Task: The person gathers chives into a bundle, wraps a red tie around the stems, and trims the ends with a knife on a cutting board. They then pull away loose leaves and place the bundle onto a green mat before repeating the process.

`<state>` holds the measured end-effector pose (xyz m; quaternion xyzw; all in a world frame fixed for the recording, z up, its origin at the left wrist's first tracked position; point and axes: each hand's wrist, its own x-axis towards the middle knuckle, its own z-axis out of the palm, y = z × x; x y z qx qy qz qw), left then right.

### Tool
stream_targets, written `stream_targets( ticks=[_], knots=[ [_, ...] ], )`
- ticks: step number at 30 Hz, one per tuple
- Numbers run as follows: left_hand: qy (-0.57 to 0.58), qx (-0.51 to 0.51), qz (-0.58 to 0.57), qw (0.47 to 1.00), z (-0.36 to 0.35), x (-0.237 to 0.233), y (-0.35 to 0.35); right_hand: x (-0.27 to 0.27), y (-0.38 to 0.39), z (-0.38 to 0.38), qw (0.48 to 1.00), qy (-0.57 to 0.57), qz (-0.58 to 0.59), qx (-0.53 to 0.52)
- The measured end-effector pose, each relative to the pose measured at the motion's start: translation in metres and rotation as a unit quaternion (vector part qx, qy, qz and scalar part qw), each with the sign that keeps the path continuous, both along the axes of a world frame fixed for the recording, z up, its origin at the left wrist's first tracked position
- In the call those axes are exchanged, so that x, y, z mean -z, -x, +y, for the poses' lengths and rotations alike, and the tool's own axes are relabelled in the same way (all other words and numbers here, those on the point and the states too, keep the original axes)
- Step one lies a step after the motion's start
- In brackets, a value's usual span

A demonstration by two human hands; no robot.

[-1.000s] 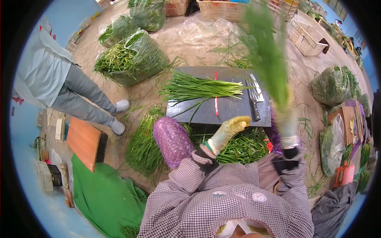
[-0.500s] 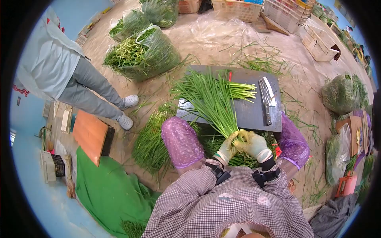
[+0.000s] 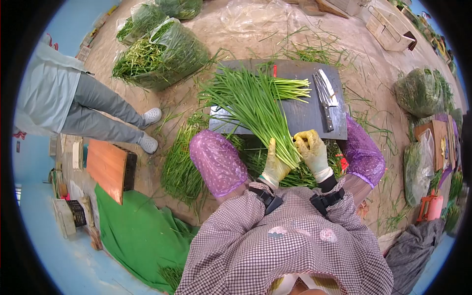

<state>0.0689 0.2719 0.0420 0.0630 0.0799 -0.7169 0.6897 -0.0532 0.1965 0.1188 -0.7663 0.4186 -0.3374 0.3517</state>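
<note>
1. The bunch of greens [image 3: 260, 108] is held by its stem end in the left hand [image 3: 275, 168], with the thumb laid along its near-left edge; the fingers beneath are hidden by the stems.
2. The right hand [image 3: 313, 153] is set just beside the stems, on their right edge, with its fingers curled and the tips drawn close together. Whether a stem is pinched there cannot be told. Both hands are covered by pale gloves, stained yellow at the fingers.
3. The bunch is slanted away from the body: its cut ends are placed between the 2 hands, and its leaves are fanned out over the table [image 3: 304, 117], toward the far left.
4. The bunch is made up of long, thin leaves, deep green at the far end and paling toward the stems. The cut ends are gathered closely; the leaf tips are loosely spread.
5. The leafy part of a 2nd bunch [image 3: 292, 88] is crossed by the held one; its pale ends are pointed right, toward a knife [image 3: 329, 119], whose dark handle is turned toward the body.
6. A red strip [image 3: 275, 71] is seen at the table's far side. Loose greens [image 3: 182, 169] are heaped on the floor, beside a knee covered in spotted purple [image 3: 219, 160].
</note>
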Motion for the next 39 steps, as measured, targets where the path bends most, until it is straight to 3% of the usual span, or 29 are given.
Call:
stream_targets(
  ticks=[1, 5, 6, 9, 12, 15, 19, 21, 22, 23, 25, 26, 27, 29, 31, 33, 36, 37, 38, 39],
  knots=[
    [-0.016, -0.003, -0.008, 1.000, 0.000, -0.001, 0.001, 0.001, -0.001, 0.002, 0.998, 0.054, 0.013, -0.011],
    [0.008, 0.016, -0.006, 1.000, 0.001, -0.001, 0.000, -0.001, -0.001, 0.007, 0.975, 0.012, 0.215, -0.048],
    [-0.007, 0.014, -0.004, 1.000, 0.002, 0.002, 0.000, 0.008, -0.002, 0.006, 0.969, -0.050, 0.238, -0.045],
    [-0.046, 0.003, -0.008, 0.999, 0.000, 0.015, 0.001, 0.030, 0.000, 0.007, 0.974, -0.059, 0.216, -0.015],
    [-0.051, -0.019, -0.019, 0.998, 0.001, 0.048, 0.001, 0.056, 0.005, 0.008, 0.990, -0.140, 0.002, 0.014],
    [-0.073, -0.040, 0.001, 0.997, 0.004, 0.038, 0.002, 0.075, 0.004, 0.008, 0.968, -0.204, -0.145, 0.022],
    [-0.047, -0.041, 0.039, 0.997, 0.000, 0.040, 0.002, 0.058, 0.003, 0.018, 0.995, -0.092, -0.006, 0.046],
    [-0.040, -0.016, 0.059, 0.997, 0.002, 0.048, 0.006, 0.054, -0.001, 0.032, 0.998, -0.048, -0.004, 0.027],
    [-0.042, -0.007, 0.001, 0.999, 0.001, 0.042, 0.005, 0.055, -0.003, 0.037, 1.000, 0.005, -0.018, 0.008],
    [-0.045, 0.001, -0.057, 0.997, 0.001, 0.036, 0.005, 0.056, -0.002, 0.042, 0.995, -0.075, -0.069, 0.000],
    [-0.011, 0.018, -0.048, 0.999, 0.003, 0.042, -0.002, 0.033, -0.001, 0.047, 0.985, -0.118, -0.129, -0.008],
    [0.004, 0.026, -0.044, 0.999, 0.006, 0.046, -0.005, 0.016, 0.004, 0.048, 0.926, -0.303, -0.221, -0.032],
    [0.004, 0.019, -0.039, 0.999, 0.006, 0.045, -0.005, -0.011, 0.009, 0.048, 0.913, -0.333, -0.232, -0.037],
    [0.005, 0.004, -0.028, 1.000, 0.004, 0.036, -0.003, -0.043, 0.032, 0.039, 0.912, -0.299, -0.282, 0.005],
    [0.010, -0.006, -0.047, 0.999, 0.005, 0.027, -0.002, -0.058, 0.069, 0.009, 0.942, -0.124, -0.300, 0.087],
    [0.030, -0.013, -0.048, 0.998, 0.004, 0.018, -0.001, -0.042, 0.134, -0.039, 0.873, -0.071, -0.475, 0.081],
    [0.031, -0.013, -0.007, 0.999, 0.002, -0.002, 0.002, -0.040, 0.154, -0.051, 0.754, -0.267, -0.553, 0.234],
    [0.024, -0.022, -0.020, 0.999, 0.000, -0.010, 0.003, 0.016, 0.181, -0.058, 0.798, -0.315, -0.495, 0.138],
    [0.012, -0.026, -0.045, 0.999, -0.001, -0.012, 0.004, 0.030, 0.161, -0.053, 0.813, -0.353, -0.454, 0.086],
    [-0.005, -0.029, -0.071, 0.997, -0.003, -0.013, 0.006, 0.023, 0.137, -0.046, 0.818, -0.458, -0.338, 0.081]
  ],
)
